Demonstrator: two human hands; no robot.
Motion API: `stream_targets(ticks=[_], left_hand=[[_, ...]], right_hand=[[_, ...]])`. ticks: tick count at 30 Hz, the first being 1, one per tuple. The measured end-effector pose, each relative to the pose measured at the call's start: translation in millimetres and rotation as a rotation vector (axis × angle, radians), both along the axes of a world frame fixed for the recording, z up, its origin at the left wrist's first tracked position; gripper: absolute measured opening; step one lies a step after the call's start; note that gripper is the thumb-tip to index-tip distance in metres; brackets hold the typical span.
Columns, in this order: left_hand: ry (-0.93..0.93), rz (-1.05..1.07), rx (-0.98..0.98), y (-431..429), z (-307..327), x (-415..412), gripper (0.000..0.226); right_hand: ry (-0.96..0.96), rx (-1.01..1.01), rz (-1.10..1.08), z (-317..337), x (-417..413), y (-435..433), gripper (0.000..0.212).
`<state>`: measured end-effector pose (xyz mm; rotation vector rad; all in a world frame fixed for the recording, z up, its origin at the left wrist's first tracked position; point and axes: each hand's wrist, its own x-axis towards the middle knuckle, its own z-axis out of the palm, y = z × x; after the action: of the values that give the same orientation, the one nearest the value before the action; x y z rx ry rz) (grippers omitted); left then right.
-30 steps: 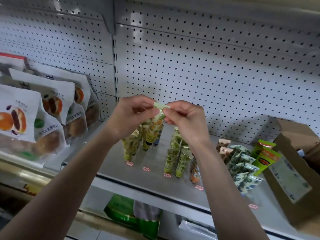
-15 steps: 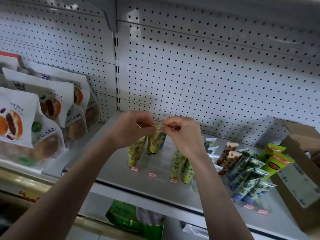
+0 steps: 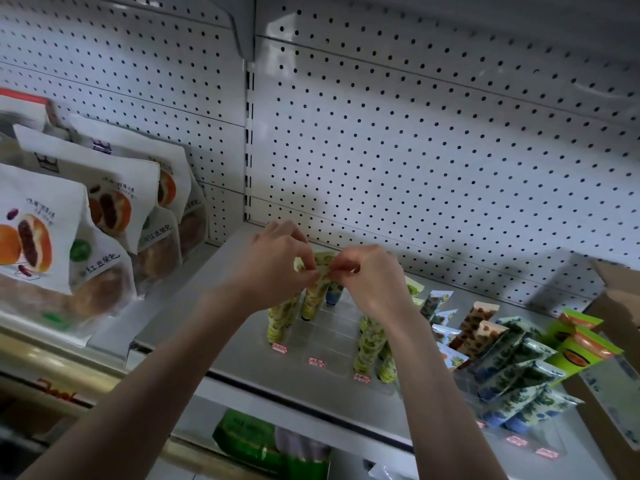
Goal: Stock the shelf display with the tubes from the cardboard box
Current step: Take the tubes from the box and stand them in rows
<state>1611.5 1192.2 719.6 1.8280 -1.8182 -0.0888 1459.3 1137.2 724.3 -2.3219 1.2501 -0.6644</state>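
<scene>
At the far end of the clear tray's (image 3: 327, 342) second lane, I'm on one green tube (image 3: 316, 292). My left hand (image 3: 277, 261) and right hand (image 3: 367, 275) each pinch its crimped top, and its base is down between the dividers, just beside the left-lane tubes (image 3: 280, 318). I'd call it roughly midway: the right-lane tubes (image 3: 372, 341) are in, but this lane's near slots are bare. The cardboard box (image 3: 616, 306) sits far right on the shelf (image 3: 239, 351), and I can't see what's left inside.
</scene>
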Motion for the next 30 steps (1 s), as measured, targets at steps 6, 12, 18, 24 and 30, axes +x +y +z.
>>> stream_targets(ticks=[6, 12, 18, 24, 30], left_hand=[[-0.059, 0.013, 0.031, -1, 0, 1, 0.015], [-0.108, 0.006, 0.064, -3, -3, -1, 0.017], [-0.112, 0.01, 0.09, -9, -11, -1, 0.018], [-0.109, 0.004, 0.102, -11, -13, 0, 0.014], [-0.062, 0.005, 0.107, -10, -13, -1, 0.011]], right_hand=[[0.086, 0.019, -0.014, -2, 4, -4, 0.013], [0.129, 0.046, -0.015, -5, 5, -8, 0.016], [0.194, 0.044, -0.021, -12, 9, -11, 0.026], [0.189, 0.027, -0.025, -17, 11, -14, 0.028], [0.124, 0.072, 0.007, -13, 4, -12, 0.022]])
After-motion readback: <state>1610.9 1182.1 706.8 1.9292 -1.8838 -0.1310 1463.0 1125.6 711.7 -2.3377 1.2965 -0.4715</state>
